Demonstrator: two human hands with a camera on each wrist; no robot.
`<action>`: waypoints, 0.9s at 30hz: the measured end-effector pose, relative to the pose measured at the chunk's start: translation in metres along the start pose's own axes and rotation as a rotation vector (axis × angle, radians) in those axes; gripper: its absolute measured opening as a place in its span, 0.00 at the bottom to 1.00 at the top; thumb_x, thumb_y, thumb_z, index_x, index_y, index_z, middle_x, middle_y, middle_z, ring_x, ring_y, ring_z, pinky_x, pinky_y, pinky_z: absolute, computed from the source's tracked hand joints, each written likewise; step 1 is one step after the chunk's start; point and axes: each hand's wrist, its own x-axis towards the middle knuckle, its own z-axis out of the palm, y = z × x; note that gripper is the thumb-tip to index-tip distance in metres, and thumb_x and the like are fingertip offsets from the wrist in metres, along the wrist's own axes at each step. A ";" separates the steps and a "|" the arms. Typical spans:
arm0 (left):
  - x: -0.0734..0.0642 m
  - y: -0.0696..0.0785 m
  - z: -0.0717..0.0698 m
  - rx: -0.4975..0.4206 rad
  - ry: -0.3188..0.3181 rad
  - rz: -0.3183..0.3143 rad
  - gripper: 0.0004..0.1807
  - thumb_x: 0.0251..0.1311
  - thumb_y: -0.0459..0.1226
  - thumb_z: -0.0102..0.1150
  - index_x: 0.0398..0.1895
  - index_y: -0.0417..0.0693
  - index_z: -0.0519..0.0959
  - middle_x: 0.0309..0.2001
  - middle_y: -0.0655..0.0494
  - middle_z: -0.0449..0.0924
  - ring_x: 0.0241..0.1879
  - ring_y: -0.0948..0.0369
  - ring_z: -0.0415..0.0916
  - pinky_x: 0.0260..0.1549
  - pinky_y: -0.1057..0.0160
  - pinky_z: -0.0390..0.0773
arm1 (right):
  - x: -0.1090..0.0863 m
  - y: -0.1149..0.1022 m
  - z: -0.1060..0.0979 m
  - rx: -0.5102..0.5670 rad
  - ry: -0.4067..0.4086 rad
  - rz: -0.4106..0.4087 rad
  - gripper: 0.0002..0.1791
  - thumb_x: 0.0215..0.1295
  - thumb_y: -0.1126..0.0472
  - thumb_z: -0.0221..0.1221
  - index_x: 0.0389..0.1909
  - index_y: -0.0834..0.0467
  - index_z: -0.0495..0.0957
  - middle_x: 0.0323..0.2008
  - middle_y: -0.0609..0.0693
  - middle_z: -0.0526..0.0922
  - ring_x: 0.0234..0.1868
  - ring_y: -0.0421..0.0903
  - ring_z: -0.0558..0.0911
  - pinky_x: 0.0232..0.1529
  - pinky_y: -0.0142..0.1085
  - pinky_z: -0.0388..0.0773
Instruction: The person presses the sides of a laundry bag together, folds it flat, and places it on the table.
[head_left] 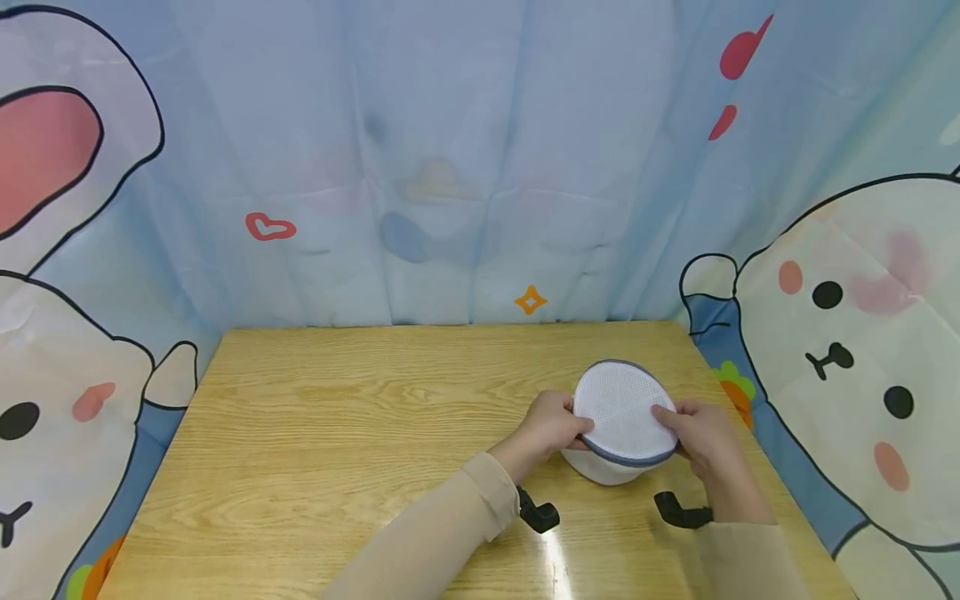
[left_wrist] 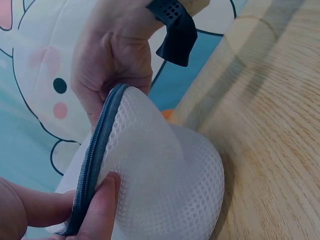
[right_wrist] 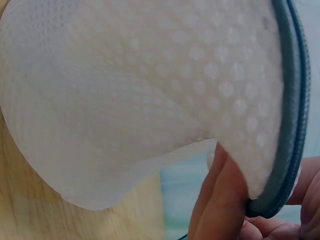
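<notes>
White mesh bag (head_left: 622,408) pinched w/ both hands (head_left: 551,423) (head_left: 703,433).

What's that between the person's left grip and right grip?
A white mesh bag; the head view shows the left grip pinching one side, the right grip the other.

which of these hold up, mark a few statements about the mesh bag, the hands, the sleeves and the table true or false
1. The left hand and right hand pinch the white mesh bag near its zipper. True.
2. The zipper is bright red. False: it is dark blue-grey.
3. A printed curtain hangs behind the wood-grain table. True.
4. The bag is at the table's left end. False: it is toward the right side.
5. The left sleeve is beige. True.
</notes>
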 end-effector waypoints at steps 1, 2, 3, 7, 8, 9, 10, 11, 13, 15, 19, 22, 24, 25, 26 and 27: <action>0.000 0.000 0.000 0.004 0.001 0.001 0.03 0.65 0.23 0.67 0.33 0.34 0.85 0.29 0.48 0.85 0.30 0.51 0.92 0.30 0.63 0.91 | 0.001 0.001 0.001 0.001 0.001 0.002 0.30 0.81 0.51 0.60 0.64 0.75 0.74 0.43 0.60 0.84 0.37 0.47 0.82 0.35 0.30 0.86; 0.000 0.000 0.000 0.004 0.001 0.000 0.03 0.65 0.22 0.67 0.33 0.34 0.85 0.29 0.48 0.85 0.30 0.51 0.92 0.30 0.63 0.91 | 0.002 0.002 0.002 0.003 0.000 0.003 0.31 0.81 0.51 0.60 0.65 0.76 0.74 0.43 0.60 0.84 0.37 0.48 0.82 0.35 0.29 0.86; 0.000 0.000 0.000 0.009 0.000 0.003 0.03 0.65 0.22 0.66 0.34 0.33 0.85 0.29 0.48 0.85 0.30 0.52 0.92 0.30 0.63 0.91 | 0.002 0.002 0.003 0.006 0.000 0.003 0.31 0.81 0.51 0.59 0.65 0.76 0.74 0.44 0.61 0.84 0.38 0.48 0.82 0.35 0.29 0.86; -0.001 0.000 -0.001 0.021 -0.007 0.005 0.03 0.65 0.22 0.66 0.34 0.33 0.85 0.29 0.48 0.86 0.30 0.52 0.92 0.32 0.62 0.91 | 0.005 0.004 0.006 0.013 -0.002 0.003 0.32 0.82 0.52 0.59 0.68 0.77 0.72 0.47 0.64 0.84 0.38 0.48 0.83 0.35 0.28 0.86; -0.001 0.000 -0.001 0.018 -0.008 0.004 0.03 0.65 0.22 0.66 0.34 0.33 0.85 0.29 0.48 0.86 0.30 0.52 0.92 0.32 0.62 0.91 | 0.005 0.004 0.006 0.013 -0.002 0.004 0.32 0.82 0.52 0.58 0.68 0.78 0.72 0.48 0.64 0.84 0.38 0.48 0.83 0.35 0.28 0.86; -0.001 0.000 -0.001 0.017 -0.006 0.002 0.03 0.65 0.22 0.66 0.35 0.33 0.85 0.29 0.48 0.86 0.30 0.52 0.92 0.32 0.62 0.91 | 0.005 0.004 0.006 0.013 -0.001 0.006 0.32 0.82 0.52 0.58 0.68 0.77 0.72 0.48 0.64 0.84 0.38 0.48 0.83 0.36 0.29 0.87; -0.001 0.000 -0.001 0.012 -0.006 -0.001 0.03 0.65 0.22 0.66 0.34 0.33 0.85 0.29 0.48 0.86 0.30 0.52 0.92 0.32 0.62 0.91 | 0.006 0.004 0.006 0.012 0.000 0.008 0.32 0.82 0.51 0.58 0.68 0.77 0.72 0.48 0.64 0.84 0.39 0.48 0.83 0.36 0.28 0.87; -0.001 0.000 -0.001 0.006 -0.007 -0.002 0.03 0.65 0.22 0.65 0.34 0.34 0.85 0.29 0.48 0.86 0.31 0.52 0.92 0.32 0.62 0.91 | 0.005 0.004 0.007 0.014 0.001 0.010 0.32 0.82 0.50 0.58 0.68 0.77 0.72 0.48 0.63 0.84 0.39 0.48 0.83 0.36 0.28 0.86; -0.001 -0.001 -0.001 -0.019 -0.009 -0.012 0.03 0.65 0.22 0.65 0.34 0.34 0.84 0.29 0.48 0.86 0.30 0.52 0.92 0.32 0.62 0.91 | 0.004 0.005 0.007 0.021 0.001 0.008 0.34 0.82 0.48 0.58 0.68 0.76 0.73 0.48 0.63 0.85 0.39 0.48 0.83 0.36 0.29 0.86; -0.001 -0.003 -0.002 -0.044 -0.017 -0.024 0.03 0.65 0.24 0.64 0.33 0.36 0.83 0.29 0.48 0.86 0.28 0.54 0.90 0.31 0.61 0.91 | 0.003 0.005 0.007 0.019 0.001 0.005 0.37 0.82 0.44 0.57 0.69 0.75 0.72 0.50 0.65 0.84 0.39 0.47 0.83 0.37 0.29 0.87; -0.001 -0.007 -0.002 -0.082 -0.043 -0.033 0.06 0.66 0.27 0.66 0.30 0.40 0.81 0.25 0.48 0.86 0.21 0.61 0.83 0.29 0.61 0.91 | -0.003 0.007 0.008 0.029 0.010 0.006 0.45 0.81 0.38 0.54 0.76 0.75 0.63 0.60 0.72 0.80 0.38 0.44 0.86 0.39 0.32 0.90; -0.001 -0.009 -0.001 -0.087 -0.051 -0.029 0.10 0.66 0.30 0.68 0.27 0.43 0.79 0.21 0.47 0.85 0.17 0.63 0.80 0.27 0.61 0.91 | -0.008 0.008 0.009 0.060 0.034 0.019 0.49 0.80 0.37 0.53 0.79 0.75 0.57 0.65 0.76 0.75 0.37 0.42 0.87 0.41 0.35 0.91; -0.001 -0.010 0.000 -0.097 -0.045 -0.026 0.12 0.66 0.30 0.69 0.26 0.44 0.77 0.20 0.47 0.84 0.16 0.63 0.79 0.26 0.61 0.90 | -0.011 0.009 0.010 0.078 0.051 0.024 0.49 0.80 0.38 0.54 0.79 0.75 0.56 0.65 0.76 0.74 0.35 0.41 0.87 0.41 0.37 0.92; -0.002 -0.011 0.001 -0.096 -0.039 -0.027 0.12 0.65 0.31 0.70 0.26 0.44 0.77 0.20 0.48 0.84 0.16 0.63 0.79 0.26 0.62 0.90 | -0.013 0.010 0.010 0.085 0.058 0.029 0.48 0.80 0.38 0.54 0.79 0.75 0.56 0.64 0.76 0.74 0.35 0.41 0.88 0.40 0.37 0.92; -0.002 -0.011 0.002 -0.096 -0.037 -0.028 0.12 0.65 0.31 0.70 0.26 0.45 0.76 0.20 0.48 0.84 0.16 0.63 0.79 0.25 0.62 0.90 | -0.014 0.011 0.011 0.089 0.066 0.033 0.48 0.80 0.38 0.54 0.78 0.75 0.57 0.63 0.76 0.75 0.34 0.41 0.88 0.40 0.37 0.92; -0.002 -0.012 0.002 -0.095 -0.037 -0.029 0.12 0.65 0.31 0.71 0.26 0.45 0.76 0.20 0.48 0.84 0.16 0.63 0.80 0.25 0.62 0.90 | -0.015 0.012 0.011 0.086 0.071 0.036 0.48 0.80 0.38 0.54 0.77 0.76 0.58 0.61 0.75 0.76 0.33 0.41 0.88 0.39 0.36 0.91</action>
